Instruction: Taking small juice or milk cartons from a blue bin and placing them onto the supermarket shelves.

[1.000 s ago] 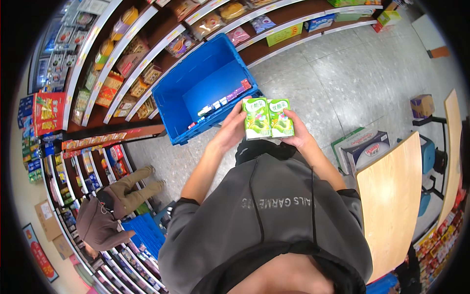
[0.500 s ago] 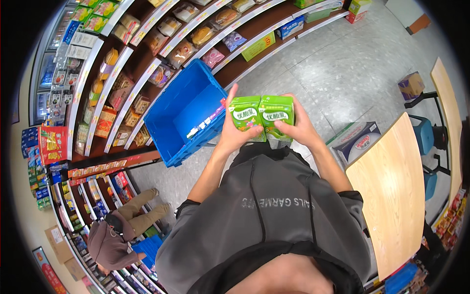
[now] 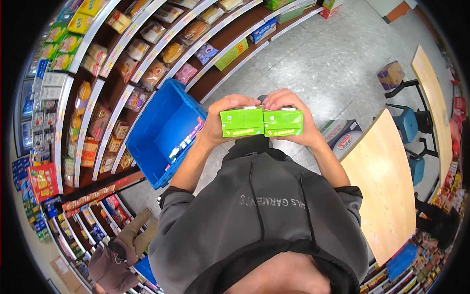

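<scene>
Two green drink cartons (image 3: pixel 243 122) are held side by side in front of my chest, a narrow green face turned up toward me. My left hand (image 3: pixel 216 116) wraps the left carton's outer side, its fingers curled over the far edge. From the other side my right hand (image 3: pixel 297 108) grips the right carton (image 3: pixel 283 122), fingertips also over the far edge. The fingertips of both hands nearly meet behind the cartons. Left of my left forearm is a blue plastic crate (image 3: pixel 159 139), with a few small packs along its inner right side.
Curved shelves (image 3: pixel 105 105) of packaged bread run along the left and far side. A light wooden table (image 3: pixel 384 188) stands at my right, with a cardboard box (image 3: pixel 340 137) beside it. Teal stools (image 3: pixel 405 122) are beyond. Another person (image 3: pixel 115 262) bends by the lower-left shelves.
Both hands have tipped the cartons, so their printed fronts no longer show and a plain narrow face does. My fingers now curl over the far edge. The view has shifted slightly.
</scene>
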`<action>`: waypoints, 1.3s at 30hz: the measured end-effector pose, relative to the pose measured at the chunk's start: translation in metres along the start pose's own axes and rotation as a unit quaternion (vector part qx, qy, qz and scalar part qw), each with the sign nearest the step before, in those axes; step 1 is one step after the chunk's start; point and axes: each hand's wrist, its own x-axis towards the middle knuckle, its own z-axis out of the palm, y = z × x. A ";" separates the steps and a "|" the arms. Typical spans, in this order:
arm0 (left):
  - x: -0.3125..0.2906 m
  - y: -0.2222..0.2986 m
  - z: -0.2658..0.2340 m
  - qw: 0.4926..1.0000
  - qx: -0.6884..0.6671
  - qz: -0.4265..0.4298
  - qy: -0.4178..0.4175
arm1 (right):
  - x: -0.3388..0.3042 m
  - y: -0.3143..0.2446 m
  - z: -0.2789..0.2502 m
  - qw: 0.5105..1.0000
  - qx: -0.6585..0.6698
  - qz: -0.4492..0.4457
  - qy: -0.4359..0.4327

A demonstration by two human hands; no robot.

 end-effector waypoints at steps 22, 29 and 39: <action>0.148 -0.200 -0.039 0.988 0.068 -0.033 0.134 | 0.184 0.085 -0.155 0.996 -0.054 0.060 0.033; 0.182 -0.219 -0.020 0.896 -0.150 -0.350 0.226 | 0.207 0.115 -0.180 0.933 0.035 0.313 0.174; 0.233 -0.293 0.023 0.839 -0.150 -0.473 0.222 | 0.207 0.155 -0.288 0.856 0.231 0.432 0.164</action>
